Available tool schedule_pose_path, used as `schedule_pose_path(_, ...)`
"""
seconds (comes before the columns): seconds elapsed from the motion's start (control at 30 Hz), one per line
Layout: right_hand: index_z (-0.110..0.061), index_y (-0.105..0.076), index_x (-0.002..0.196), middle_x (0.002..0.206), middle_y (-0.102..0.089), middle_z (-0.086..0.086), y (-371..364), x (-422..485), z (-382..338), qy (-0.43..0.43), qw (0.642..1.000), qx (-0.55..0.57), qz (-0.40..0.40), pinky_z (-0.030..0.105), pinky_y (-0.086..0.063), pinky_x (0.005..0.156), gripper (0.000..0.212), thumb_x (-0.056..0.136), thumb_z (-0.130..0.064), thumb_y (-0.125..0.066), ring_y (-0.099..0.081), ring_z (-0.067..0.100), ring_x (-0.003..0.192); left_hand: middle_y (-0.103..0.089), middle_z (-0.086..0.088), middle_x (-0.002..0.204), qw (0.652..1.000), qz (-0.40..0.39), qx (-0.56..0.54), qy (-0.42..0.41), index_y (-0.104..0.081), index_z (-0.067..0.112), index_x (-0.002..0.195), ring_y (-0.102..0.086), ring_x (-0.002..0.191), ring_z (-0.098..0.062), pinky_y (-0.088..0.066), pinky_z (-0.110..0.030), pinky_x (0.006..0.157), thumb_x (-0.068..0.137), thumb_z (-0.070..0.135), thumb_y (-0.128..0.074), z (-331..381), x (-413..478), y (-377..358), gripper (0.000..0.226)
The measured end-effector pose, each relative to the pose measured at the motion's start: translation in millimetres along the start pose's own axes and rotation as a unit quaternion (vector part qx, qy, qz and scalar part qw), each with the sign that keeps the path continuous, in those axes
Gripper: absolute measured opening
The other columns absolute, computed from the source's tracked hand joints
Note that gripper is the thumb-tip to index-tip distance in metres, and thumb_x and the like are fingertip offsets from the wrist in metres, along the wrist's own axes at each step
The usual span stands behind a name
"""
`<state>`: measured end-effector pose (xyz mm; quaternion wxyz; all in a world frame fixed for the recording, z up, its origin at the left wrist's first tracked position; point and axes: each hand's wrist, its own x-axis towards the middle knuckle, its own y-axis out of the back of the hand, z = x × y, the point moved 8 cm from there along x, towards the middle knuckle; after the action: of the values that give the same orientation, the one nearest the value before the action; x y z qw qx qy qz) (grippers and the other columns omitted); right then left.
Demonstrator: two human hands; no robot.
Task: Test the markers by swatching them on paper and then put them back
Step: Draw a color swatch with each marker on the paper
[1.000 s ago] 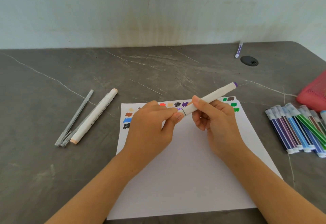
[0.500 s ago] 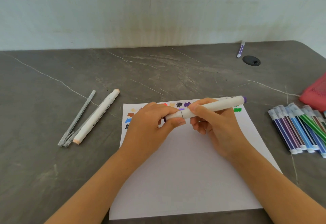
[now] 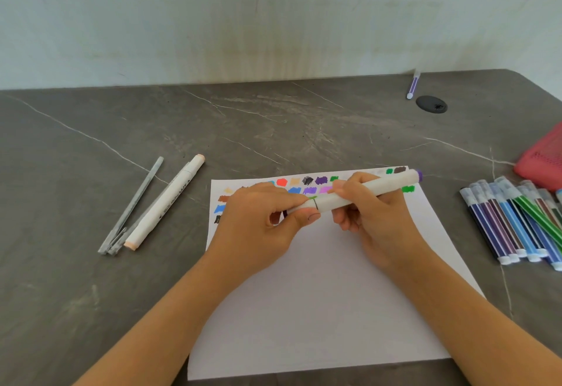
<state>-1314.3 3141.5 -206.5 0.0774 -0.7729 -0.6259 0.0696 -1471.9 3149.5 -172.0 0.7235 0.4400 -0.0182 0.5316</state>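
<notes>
Head view: white marker (image 3: pixel 365 192) with a purple end, held almost level just above the far part of the paper (image 3: pixel 319 309), purple end to the right.
Left hand (image 3: pixel 261 221): thumb and fingers pinching the marker's left end, at the cap seam.
Right hand (image 3: pixel 374 218): fingers curled round the barrel, just right of the seam.
Marker and hands: bridging both, hands close together at the seam, purple end poking out past the right hand.
Likely step: working the left cap, off or on; cannot tell which.
Doing it well: pull or push straight along the barrel, barrel grip firm, tip kept off skin and blank paper.
Swatches (image 3: pixel 307 184): coloured patches in rows along the paper's far edge, partly hidden by the hands.
Right of paper: row of thin markers (image 3: pixel 511 224), red pouch (image 3: pixel 544 160) beyond.
Left of paper: peach-capped marker (image 3: pixel 165 203) beside a grey pen (image 3: pixel 133 203).
Far table (image 3: pixel 91 279) edge: lone purple marker (image 3: pixel 413 86).
</notes>
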Motion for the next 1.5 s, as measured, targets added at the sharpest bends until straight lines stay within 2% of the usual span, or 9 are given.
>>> schedule_pose_path(0.03,-0.017,-0.057,0.052,0.044,-0.051,0.003,12,4,-1,-0.007,0.999,0.025,0.032,0.018,-0.033,0.038,0.037,0.086,-0.006,-0.056,-0.043,0.011,0.04,-0.057,0.005,0.053,0.997,-0.009,-0.052,0.048,-0.069,0.013,0.064,-0.048,0.055,-0.016,-0.04,-0.033,0.054,0.087,0.035,-0.061,-11,-1,6,0.033)
schedule_pose_path(0.13,-0.012,-0.05,0.06,0.045,-0.047,-0.002,50,12,-10,-0.011,0.988,0.095,0.121,0.015,-0.031,0.037,0.033,0.092,-0.007,-0.049,-0.039,0.007,0.04,-0.065,0.009,0.059,0.959,0.002,-0.191,0.21,-0.068,0.004,0.061,-0.059,0.06,-0.004,-0.042,-0.022,0.055,0.08,0.038,-0.061,-47,-10,25,0.039)
schedule_pose_path(0.23,-0.016,-0.05,0.053,0.047,-0.049,-0.001,46,14,-8,-0.002,0.992,0.078,0.103,0.017,-0.032,0.04,0.04,0.092,-0.006,-0.051,-0.042,0.008,0.041,-0.071,0.016,0.077,0.975,0.0,-0.123,0.183,-0.076,0.026,0.075,-0.06,0.068,-0.003,-0.043,-0.016,0.059,0.071,0.042,-0.065,-38,-7,20,0.02)
schedule_pose_path(0.33,-0.021,-0.053,0.045,0.048,-0.051,0.001,33,14,-7,0.01,0.997,0.027,0.067,0.021,-0.032,0.041,0.048,0.091,-0.006,-0.053,-0.043,0.012,0.041,-0.07,0.021,0.082,0.975,-0.007,-0.097,0.197,-0.075,0.029,0.087,-0.06,0.074,0.006,-0.04,-0.007,0.064,0.067,0.038,-0.076,-40,-7,6,0.023)
schedule_pose_path(0.5,-0.021,-0.056,0.046,0.051,-0.054,0.005,34,12,-9,0.016,0.998,-0.004,0.064,0.022,-0.033,0.041,0.047,0.09,-0.005,-0.056,-0.044,0.015,0.042,-0.071,0.018,0.092,0.971,0.012,-0.111,0.212,-0.074,0.027,0.094,-0.064,0.082,-0.002,-0.051,-0.02,0.07,0.065,0.043,-0.072,-52,-10,7,0.033)
schedule_pose_path(0.67,-0.01,-0.06,0.065,0.052,-0.057,0.007,24,6,-13,0.014,0.998,-0.038,0.046,0.021,-0.035,0.04,0.025,0.09,-0.009,-0.057,-0.048,0.016,0.044,-0.069,0.018,0.072,0.958,0.041,-0.145,0.245,-0.07,0.035,0.086,-0.059,0.06,-0.002,-0.047,-0.014,0.054,0.071,0.036,-0.071,-58,-7,12,0.015)
schedule_pose_path(0.83,-0.006,-0.07,0.088,0.065,-0.068,0.011,-7,-1,-6,0.011,0.995,-0.093,-0.029,0.023,-0.044,0.045,0.016,0.092,-0.01,-0.055,-0.06,0.021,0.056,-0.069,0.009,0.07,0.945,0.079,-0.146,0.281,-0.073,0.029,0.089,-0.051,0.047,-0.003,-0.048,-0.017,0.052,0.074,0.033,-0.074,-69,-11,15,0.015)
schedule_pose_path(1.33,-0.014,-0.071,0.076,0.062,-0.07,0.003,-25,-7,2,0.021,0.967,-0.243,-0.079,0.014,-0.042,0.046,0.01,0.084,-0.01,-0.067,-0.062,0.008,0.052,-0.07,0.016,0.078,0.95,0.068,-0.111,0.284,-0.071,0.031,0.088,-0.068,0.068,-0.003,-0.057,-0.028,0.062,0.078,0.034,-0.073,-79,-8,15,0.011)
schedule_pose_path(1.5,-0.012,-0.072,0.076,0.062,-0.07,0.002,-29,-7,2,0.025,0.959,-0.265,-0.094,0.013,-0.042,0.046,0.011,0.085,-0.009,-0.066,-0.061,0.006,0.052,-0.064,0.026,0.073,0.953,0.054,-0.101,0.28,-0.066,0.039,0.085,-0.066,0.07,0.005,-0.055,-0.02,0.06,0.078,0.038,-0.071,-80,-7,14,0.009)
